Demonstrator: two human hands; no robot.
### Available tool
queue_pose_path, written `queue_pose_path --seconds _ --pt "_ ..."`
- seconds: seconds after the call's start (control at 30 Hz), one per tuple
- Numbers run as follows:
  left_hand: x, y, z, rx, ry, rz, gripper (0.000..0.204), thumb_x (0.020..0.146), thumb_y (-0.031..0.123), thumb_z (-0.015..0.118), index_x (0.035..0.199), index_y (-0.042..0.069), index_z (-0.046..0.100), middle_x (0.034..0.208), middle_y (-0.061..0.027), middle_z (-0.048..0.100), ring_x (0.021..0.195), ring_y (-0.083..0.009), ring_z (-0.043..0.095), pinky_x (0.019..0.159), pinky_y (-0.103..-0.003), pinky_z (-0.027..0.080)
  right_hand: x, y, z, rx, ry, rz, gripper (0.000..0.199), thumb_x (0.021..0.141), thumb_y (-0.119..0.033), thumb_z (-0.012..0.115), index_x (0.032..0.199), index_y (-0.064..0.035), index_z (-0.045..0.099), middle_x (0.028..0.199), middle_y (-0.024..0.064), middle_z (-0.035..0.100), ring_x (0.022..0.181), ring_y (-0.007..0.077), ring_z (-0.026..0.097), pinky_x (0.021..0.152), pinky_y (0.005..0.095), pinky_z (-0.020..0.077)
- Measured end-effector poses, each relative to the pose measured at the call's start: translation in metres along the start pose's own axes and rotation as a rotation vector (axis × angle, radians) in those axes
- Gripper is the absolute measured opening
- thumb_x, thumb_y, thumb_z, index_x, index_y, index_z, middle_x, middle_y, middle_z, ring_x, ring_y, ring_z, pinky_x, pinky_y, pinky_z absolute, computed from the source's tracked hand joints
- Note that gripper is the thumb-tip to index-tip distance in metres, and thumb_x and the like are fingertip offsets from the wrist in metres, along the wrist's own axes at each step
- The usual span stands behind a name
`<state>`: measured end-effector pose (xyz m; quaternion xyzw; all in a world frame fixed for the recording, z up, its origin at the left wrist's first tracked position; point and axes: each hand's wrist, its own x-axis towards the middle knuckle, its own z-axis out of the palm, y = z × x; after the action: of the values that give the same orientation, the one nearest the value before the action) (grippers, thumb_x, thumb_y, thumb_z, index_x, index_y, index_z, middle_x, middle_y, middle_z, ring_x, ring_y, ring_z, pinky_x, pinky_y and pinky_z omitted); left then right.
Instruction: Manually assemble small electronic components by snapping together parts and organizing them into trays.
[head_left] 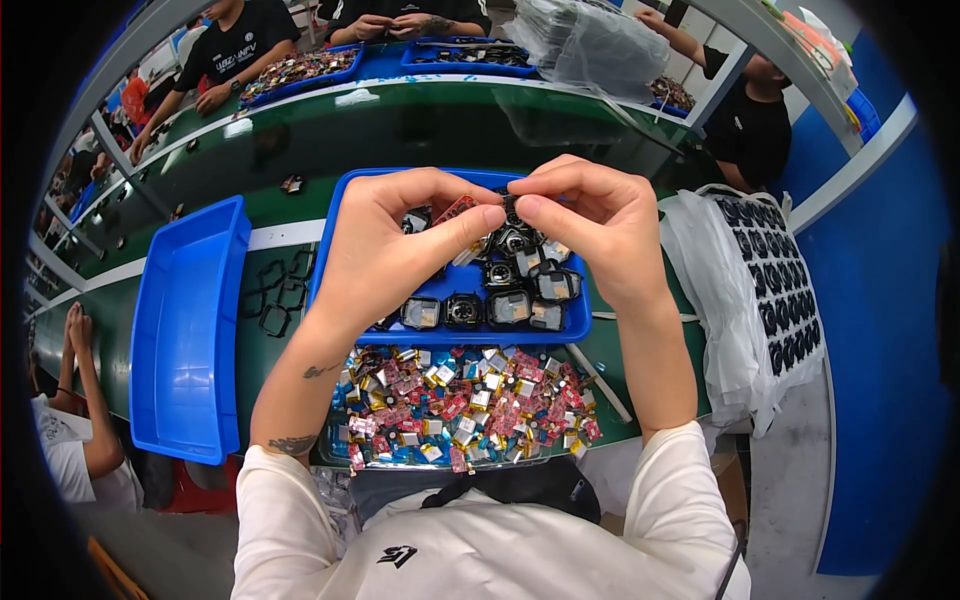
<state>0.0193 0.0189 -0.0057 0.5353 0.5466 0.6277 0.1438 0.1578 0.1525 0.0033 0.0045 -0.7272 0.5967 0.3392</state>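
Both my hands are raised and nearly meet above a blue tray point(330, 230). My left hand point(405, 220) pinches a small red circuit board point(456, 209) between thumb and fingers. My right hand point(595, 215) is closed at the fingertips on a small black part point(508, 203), close against the left fingertips; its exact shape is mostly hidden. Under them in the tray lie several black smartwatch cases point(463, 309), some with grey-silver inner faces. In front of the tray, nearer my body, spreads a pile of red circuit boards with silver batteries point(470, 400).
An upright blue bin point(185, 335) stands left, beside black frames point(275, 290). On the right, a white-wrapped tray point(765, 270) holds rows of black parts. Across the green conveyor point(400, 125), other people sit by filled blue trays point(470, 65). A pale rod point(600, 385) lies right of the pile.
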Motion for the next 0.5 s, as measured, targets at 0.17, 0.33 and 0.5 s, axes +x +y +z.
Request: queue_pose_path --seconds 0.17,0.33,0.5 --pt "0.000 0.005 -0.005 0.208 -0.088 0.033 0.014 0.075 0.011 0.072 0.083 0.000 0.070 0.068 -0.0033 0.064 0.064 -0.0072 0.055 0.057 -0.021 0.043 0.000 0.004 -0.002 -0.127 -0.015 -0.073 0.011 0.079 0.000 0.066 0.090 0.0021 0.068 0.085 0.0048 0.063 0.077 0.0092 0.061 0.068 0.0203 0.0487" --pt "-0.001 0.009 -0.002 0.331 -0.082 0.121 0.011 0.074 0.008 0.071 0.080 -0.001 0.069 0.070 -0.0032 0.063 0.063 -0.0068 0.051 0.057 -0.022 0.039 -0.002 -0.005 0.001 -0.272 -0.017 -0.102 0.010 0.081 0.000 0.064 0.089 0.0029 0.068 0.086 0.0045 0.063 0.077 0.0090 0.060 0.067 0.0207 0.0483" --pt "-0.001 0.004 -0.006 0.130 -0.097 0.010 0.012 0.076 0.011 0.069 0.079 -0.001 0.068 0.071 -0.0036 0.064 0.064 -0.0054 0.053 0.056 -0.022 0.041 -0.002 -0.006 -0.001 0.015 -0.038 0.022 0.015 0.082 -0.002 0.064 0.096 0.0022 0.065 0.089 0.0054 0.064 0.080 0.0089 0.060 0.072 0.0217 0.0490"
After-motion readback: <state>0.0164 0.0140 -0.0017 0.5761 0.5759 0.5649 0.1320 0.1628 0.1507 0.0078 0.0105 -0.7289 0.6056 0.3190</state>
